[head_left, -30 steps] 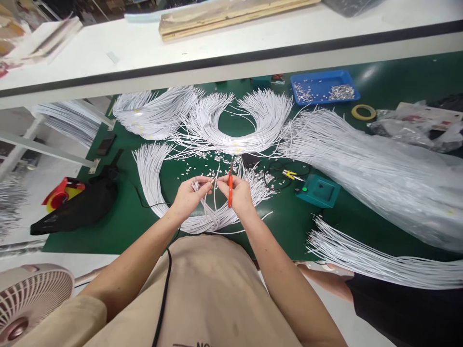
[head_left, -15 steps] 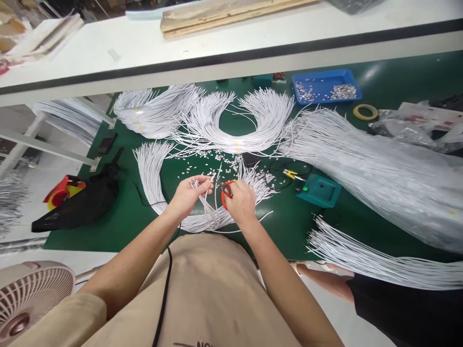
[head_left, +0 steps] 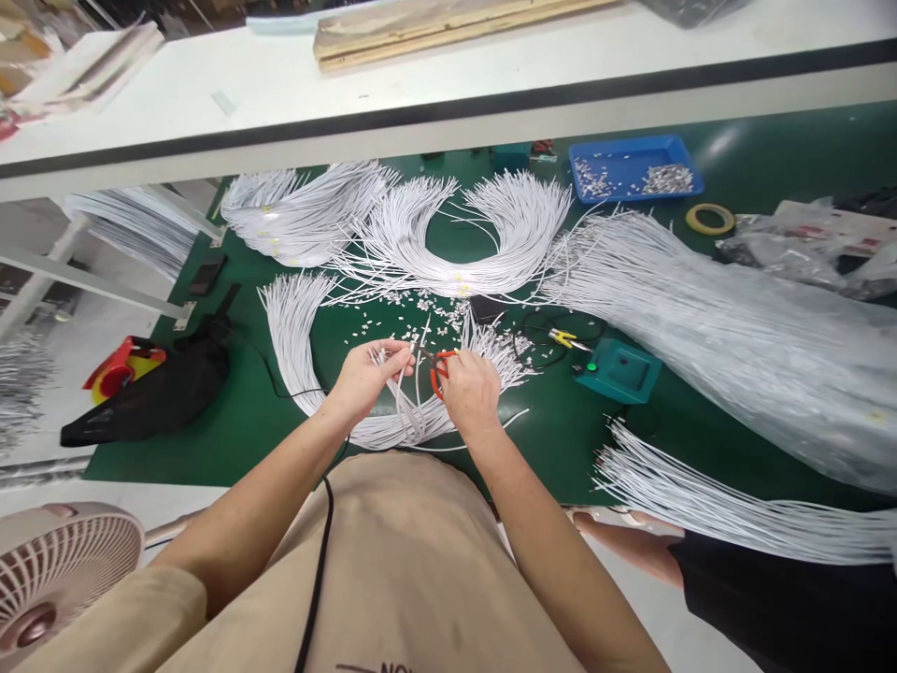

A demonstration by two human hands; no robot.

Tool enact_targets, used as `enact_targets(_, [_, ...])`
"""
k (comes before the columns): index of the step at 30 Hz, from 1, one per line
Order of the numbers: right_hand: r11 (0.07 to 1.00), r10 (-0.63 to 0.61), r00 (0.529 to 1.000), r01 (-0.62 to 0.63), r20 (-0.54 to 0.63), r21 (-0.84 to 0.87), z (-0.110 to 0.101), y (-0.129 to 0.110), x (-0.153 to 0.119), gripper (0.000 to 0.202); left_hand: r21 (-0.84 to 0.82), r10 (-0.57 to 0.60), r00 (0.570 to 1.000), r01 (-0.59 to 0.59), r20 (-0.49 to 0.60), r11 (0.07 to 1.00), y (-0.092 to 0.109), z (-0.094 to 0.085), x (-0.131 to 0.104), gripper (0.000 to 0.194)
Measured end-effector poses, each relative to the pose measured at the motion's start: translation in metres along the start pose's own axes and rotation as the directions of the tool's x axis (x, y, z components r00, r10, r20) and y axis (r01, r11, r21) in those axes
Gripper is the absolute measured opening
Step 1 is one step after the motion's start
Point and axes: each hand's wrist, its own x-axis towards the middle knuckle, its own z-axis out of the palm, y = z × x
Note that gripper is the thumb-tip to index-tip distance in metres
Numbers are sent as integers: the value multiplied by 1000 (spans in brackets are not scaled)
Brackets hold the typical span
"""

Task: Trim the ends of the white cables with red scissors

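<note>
Now the red-handled pliers (head_left: 444, 355), upright in the right hand (head_left: 472, 391) a second ago, point left, their tip at the white wires (head_left: 401, 397) pinched by the left hand (head_left: 368, 376), centre of the frame. The right hand grips the handles; the tool seems readied on a wire end, though biting is indiscernible.
</note>
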Motion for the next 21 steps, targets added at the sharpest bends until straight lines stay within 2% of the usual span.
enact_targets(3, [995, 51, 999, -52, 19, 82, 0, -1, 0, 26, 18, 14, 1000, -14, -13, 1000, 0, 0, 1, 32])
enact_targets(5, [956, 142, 988, -154, 62, 249, -1, -2, 2, 29, 27, 25, 999, -25, -27, 999, -1, 0, 2, 32])
enact_targets(6, [906, 194, 977, -213, 87, 367, -2, -3, 4, 29, 36, 33, 999, -32, -34, 999, -1, 0, 2, 32])
enact_targets(8, [723, 274, 952, -297, 135, 624, -6, -6, 11, 27, 62, 45, 998, -42, -38, 997, -1, -1, 2, 32])
enact_targets(10, [480, 300, 933, -326, 197, 814, -10, -9, 19, 25, 88, 50, 998, -47, -28, 995, 1, -1, 2, 32])
enact_targets(12, [270, 279, 918, -357, 282, 894, -15, -10, 26, 27, 114, 53, 999, -52, -7, 992, 2, -1, 1, 32])
enact_targets(14, [145, 246, 903, -392, 351, 908, -19, -12, 31, 26, 133, 62, 998, -64, 18, 989, 2, -1, 0, 31])
enact_targets(17, [77, 239, 891, -413, 386, 907, -24, -13, 34, 24, 150, 78, 996, -84, 47, 985, 3, -2, 0, 29])
enact_targets(21, [56, 266, 872, -440, 411, 896, -26, -18, 34, 18, 188, 64, 996, -75, 60, 979, 4, -2, -2, 31])
